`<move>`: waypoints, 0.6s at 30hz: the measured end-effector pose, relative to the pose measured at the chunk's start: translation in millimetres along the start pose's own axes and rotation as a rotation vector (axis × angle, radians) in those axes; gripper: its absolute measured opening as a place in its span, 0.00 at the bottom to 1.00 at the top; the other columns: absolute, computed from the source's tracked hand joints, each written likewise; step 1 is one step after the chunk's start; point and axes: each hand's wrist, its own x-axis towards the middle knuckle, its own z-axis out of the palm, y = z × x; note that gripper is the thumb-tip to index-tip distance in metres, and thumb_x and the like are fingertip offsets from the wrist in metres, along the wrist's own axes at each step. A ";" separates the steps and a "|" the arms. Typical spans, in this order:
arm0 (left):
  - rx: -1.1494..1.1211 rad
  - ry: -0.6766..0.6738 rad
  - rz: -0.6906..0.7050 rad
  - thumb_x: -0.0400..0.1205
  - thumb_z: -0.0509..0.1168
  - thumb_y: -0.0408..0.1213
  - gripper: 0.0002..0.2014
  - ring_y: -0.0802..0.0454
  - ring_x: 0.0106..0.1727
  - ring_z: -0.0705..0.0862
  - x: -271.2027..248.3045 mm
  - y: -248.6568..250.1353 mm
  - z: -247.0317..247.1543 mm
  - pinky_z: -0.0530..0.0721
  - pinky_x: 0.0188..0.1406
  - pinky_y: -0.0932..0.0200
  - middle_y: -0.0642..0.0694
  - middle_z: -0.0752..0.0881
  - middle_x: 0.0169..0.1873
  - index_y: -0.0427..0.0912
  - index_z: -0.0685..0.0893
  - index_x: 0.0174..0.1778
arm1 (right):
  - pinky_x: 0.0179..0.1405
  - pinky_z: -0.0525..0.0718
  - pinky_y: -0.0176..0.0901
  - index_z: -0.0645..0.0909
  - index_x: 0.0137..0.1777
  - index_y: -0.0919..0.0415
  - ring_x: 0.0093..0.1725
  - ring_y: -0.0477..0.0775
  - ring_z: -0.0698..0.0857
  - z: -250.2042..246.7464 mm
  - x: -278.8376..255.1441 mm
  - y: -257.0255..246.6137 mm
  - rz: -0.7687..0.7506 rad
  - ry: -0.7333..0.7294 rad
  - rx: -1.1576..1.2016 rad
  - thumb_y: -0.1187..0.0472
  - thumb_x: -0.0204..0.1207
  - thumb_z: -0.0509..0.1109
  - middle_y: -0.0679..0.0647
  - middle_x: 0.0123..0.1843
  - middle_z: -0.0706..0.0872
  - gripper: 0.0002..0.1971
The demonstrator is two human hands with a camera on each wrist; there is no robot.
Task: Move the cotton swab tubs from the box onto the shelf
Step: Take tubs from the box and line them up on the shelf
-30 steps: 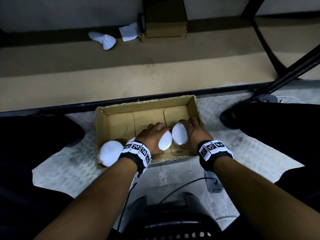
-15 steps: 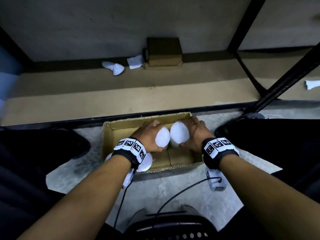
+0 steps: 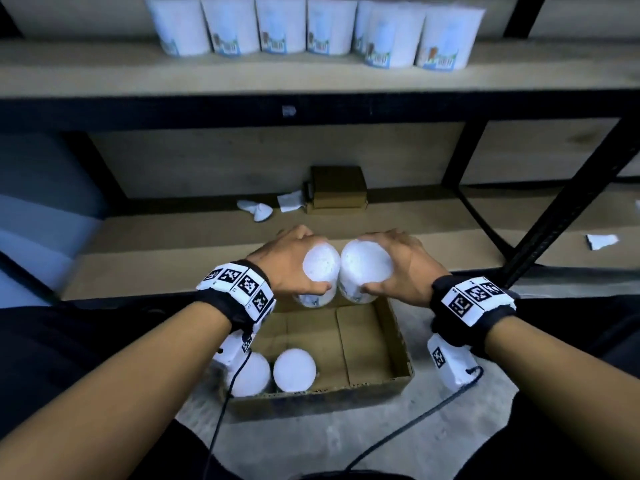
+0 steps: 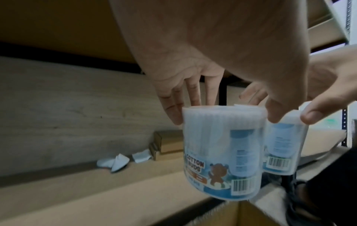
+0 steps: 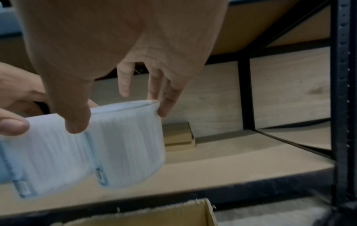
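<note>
My left hand (image 3: pixel 289 263) grips one cotton swab tub (image 3: pixel 320 268) by its lid rim, and my right hand (image 3: pixel 398 268) grips a second tub (image 3: pixel 365 268) the same way. Both tubs hang side by side, touching, above the far end of the open cardboard box (image 3: pixel 398 344). In the left wrist view the held tub (image 4: pixel 222 154) shows a bear label and barcode. In the right wrist view the right hand's tub (image 5: pixel 127 142) is white and ribbed. Two more tubs (image 3: pixel 294 368) stand in the box's near left corner. Several tubs (image 3: pixel 311 26) line the upper shelf (image 3: pixel 104 74).
The lower shelf board (image 3: pixel 173 258) holds a small brown carton (image 3: pixel 337 190) and white paper scraps (image 3: pixel 256 211) at the back. Black shelf posts and a diagonal brace (image 3: pixel 568 209) stand to the right. The box sits on a pale floor.
Both hands have lifted their tubs up out of the box. My view has tilted upward, bringing the upper shelf and its row of tubs into sight.
</note>
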 end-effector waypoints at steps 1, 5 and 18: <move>0.014 0.016 0.004 0.63 0.73 0.66 0.43 0.49 0.67 0.72 -0.8 1.3 -10.7 0.77 0.66 0.51 0.53 0.71 0.66 0.59 0.71 0.75 | 0.73 0.71 0.57 0.64 0.78 0.34 0.78 0.61 0.65 -9.6 -0.8 -4.4 -0.019 0.013 -0.002 0.40 0.64 0.80 0.53 0.78 0.68 0.43; 0.070 0.068 0.001 0.61 0.68 0.69 0.42 0.52 0.69 0.71 -3.4 8.2 -60.1 0.77 0.67 0.49 0.57 0.71 0.67 0.63 0.70 0.74 | 0.74 0.70 0.55 0.68 0.75 0.32 0.78 0.57 0.65 -50.5 -1.2 -25.2 -0.100 0.112 -0.012 0.37 0.64 0.78 0.52 0.77 0.70 0.38; 0.207 0.262 0.097 0.63 0.67 0.67 0.38 0.50 0.65 0.77 -19.1 39.6 -211.2 0.77 0.69 0.52 0.51 0.76 0.65 0.60 0.75 0.71 | 0.65 0.78 0.46 0.79 0.65 0.35 0.66 0.49 0.77 -172.5 18.1 -88.8 -0.299 0.324 -0.045 0.28 0.57 0.71 0.46 0.65 0.82 0.34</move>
